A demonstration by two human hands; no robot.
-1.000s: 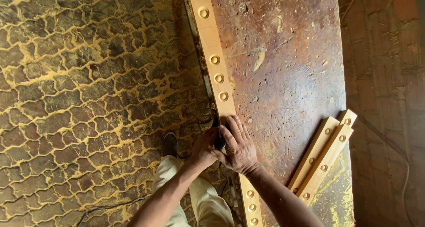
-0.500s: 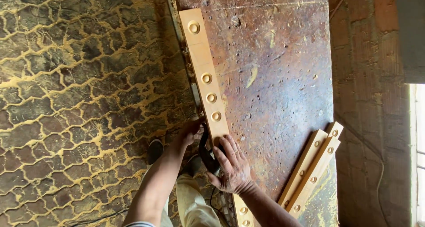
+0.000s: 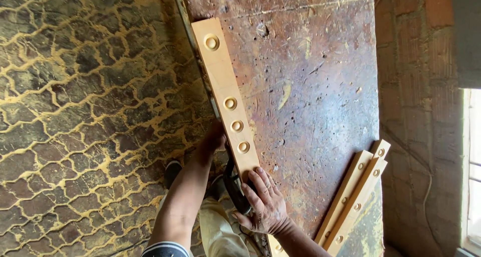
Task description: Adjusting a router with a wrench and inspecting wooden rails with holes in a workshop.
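Right hand (image 3: pixel 265 202) first: fingers spread flat and pressing down on the near end of the long wooden slat (image 3: pixel 225 94), thumb curled over the table edge beside a dark tool (image 3: pixel 235 187) tucked under that edge. The left hand (image 3: pixel 213 139) is up at eleven o'clock from it, reaching under the slat's side; its fingers are hidden, so I cannot tell whether they grip anything. The slat lies along the left edge of the worn brown worktable (image 3: pixel 310 86), running toward twelve o'clock, with round recessed holes along it. By my reading, this is the steadying step, the piece pinned while the edge gets worked. The next move looks to call for firm downward pressure and no slip. Two more holed slats (image 3: pixel 358 197) lie at three o'clock, well apart. Sawdust streaks the paved floor (image 3: pixel 85 111) at nine.
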